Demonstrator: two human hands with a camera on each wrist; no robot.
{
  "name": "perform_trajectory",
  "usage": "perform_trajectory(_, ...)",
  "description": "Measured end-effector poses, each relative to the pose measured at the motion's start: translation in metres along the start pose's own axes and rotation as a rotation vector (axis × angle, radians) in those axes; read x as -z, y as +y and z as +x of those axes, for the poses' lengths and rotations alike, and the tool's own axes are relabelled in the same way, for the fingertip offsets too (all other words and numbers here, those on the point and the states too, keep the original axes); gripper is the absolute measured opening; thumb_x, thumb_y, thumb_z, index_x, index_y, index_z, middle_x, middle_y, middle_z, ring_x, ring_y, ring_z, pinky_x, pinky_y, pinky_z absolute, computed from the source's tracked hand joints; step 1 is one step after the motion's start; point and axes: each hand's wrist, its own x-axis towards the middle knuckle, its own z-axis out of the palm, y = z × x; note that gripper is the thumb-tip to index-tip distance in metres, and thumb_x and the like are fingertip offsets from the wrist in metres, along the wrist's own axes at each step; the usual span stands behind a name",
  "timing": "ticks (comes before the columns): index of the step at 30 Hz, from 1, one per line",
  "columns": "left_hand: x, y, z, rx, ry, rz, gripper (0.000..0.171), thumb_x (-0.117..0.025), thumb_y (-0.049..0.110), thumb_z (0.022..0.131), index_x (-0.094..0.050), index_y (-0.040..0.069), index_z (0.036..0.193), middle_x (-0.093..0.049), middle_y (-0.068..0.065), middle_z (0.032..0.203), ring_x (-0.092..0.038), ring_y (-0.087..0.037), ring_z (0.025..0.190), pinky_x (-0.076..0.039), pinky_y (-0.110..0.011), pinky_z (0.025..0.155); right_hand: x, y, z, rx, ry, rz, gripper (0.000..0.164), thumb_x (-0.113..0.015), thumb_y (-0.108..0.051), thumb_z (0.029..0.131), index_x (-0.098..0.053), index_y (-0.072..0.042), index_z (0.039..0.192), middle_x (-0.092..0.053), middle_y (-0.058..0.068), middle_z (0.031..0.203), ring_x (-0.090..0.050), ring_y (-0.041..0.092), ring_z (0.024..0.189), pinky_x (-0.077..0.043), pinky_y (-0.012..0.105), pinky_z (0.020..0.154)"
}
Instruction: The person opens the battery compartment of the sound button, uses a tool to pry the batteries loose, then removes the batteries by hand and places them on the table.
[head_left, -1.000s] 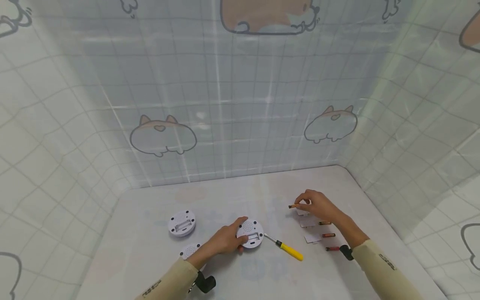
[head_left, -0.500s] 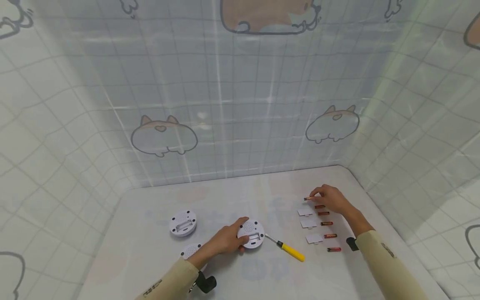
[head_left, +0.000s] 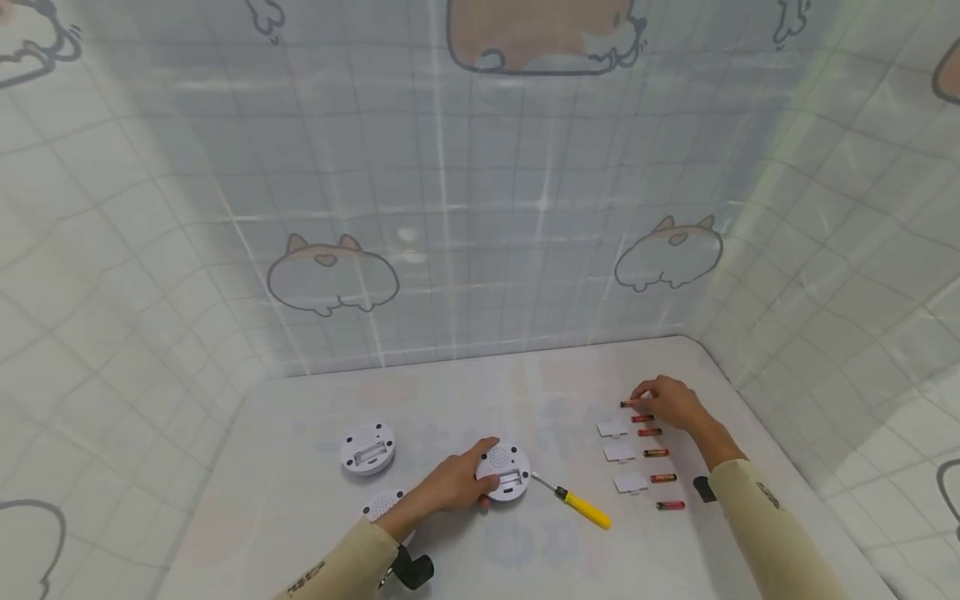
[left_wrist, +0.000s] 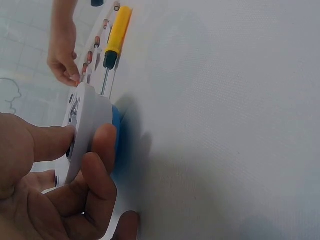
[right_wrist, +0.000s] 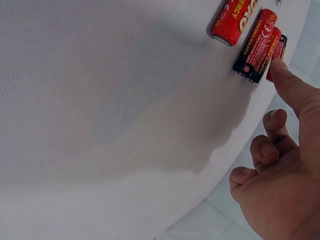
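My left hand (head_left: 459, 482) grips a round white device (head_left: 501, 458) with thumb and fingers around its edge. Its dotted face with an open battery slot is turned up, and a blue part shows beneath it in the left wrist view. At the far end of a row of batteries, my right hand (head_left: 672, 402) pinches a small red battery (head_left: 626, 404). In the right wrist view the thumb lies against this battery, next to another red and black battery (right_wrist: 254, 47). Several more batteries (head_left: 656, 453) lie in a column nearer to me.
Three white covers (head_left: 618, 451) lie left of the batteries. A screwdriver (head_left: 588, 509) with a yellow handle points its tip toward the held device. Further left are a second round device (head_left: 367, 448) and a third (head_left: 382, 502), partly hidden by my left forearm.
My right hand has carried the battery rightward from beside the far cover to the far end of the battery row and lowered it there. The left hand still holds the device in place.
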Motion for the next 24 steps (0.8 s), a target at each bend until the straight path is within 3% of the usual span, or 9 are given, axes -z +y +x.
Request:
perform_trajectory(13, 0.0019, 0.0052, 0.0001, 0.008, -0.002, -0.004, 0.067, -0.065, 0.034, 0.099, -0.033, 0.025, 0.157, -0.067, -0.002, 0.066, -0.056, -0.016, 0.070, -0.038, -0.036, 0.069, 0.0041, 0.0043, -0.0035, -0.014, -0.007, -0.021, 0.014, -0.070, -0.024, 0.095, -0.076, -0.017, 0.106, -0.058, 0.009, 0.096, -0.051, 0.025, 0.083, -0.042, 0.039, 0.067)
perform_trajectory(21, 0.0014, 0.0002, 0.0030, -0.001, 0.001, -0.010, 0.069, -0.064, 0.037, 0.099, -0.032, 0.023, 0.158, -0.067, 0.001, 0.065, -0.056, -0.015, 0.067, -0.038, -0.035, 0.068, 0.0063, 0.0069, -0.0056, -0.014, -0.008, -0.048, 0.024, -0.071, -0.033, 0.095, -0.074, -0.019, 0.114, -0.062, 0.010, 0.100, -0.054, 0.027, 0.086, -0.037, 0.058, 0.078)
perform_trajectory(24, 0.0042, -0.0037, 0.0047, -0.020, 0.017, -0.003, 0.070, -0.062, 0.041, 0.099, -0.030, 0.018, 0.158, -0.068, 0.003, 0.064, -0.055, -0.014, 0.063, -0.038, -0.034, 0.066, 0.0077, 0.0063, -0.0064, -0.001, 0.020, -0.043, 0.031, -0.070, -0.036, 0.095, -0.072, -0.017, 0.119, -0.060, 0.009, 0.097, -0.053, 0.026, 0.083, -0.035, 0.058, 0.077)
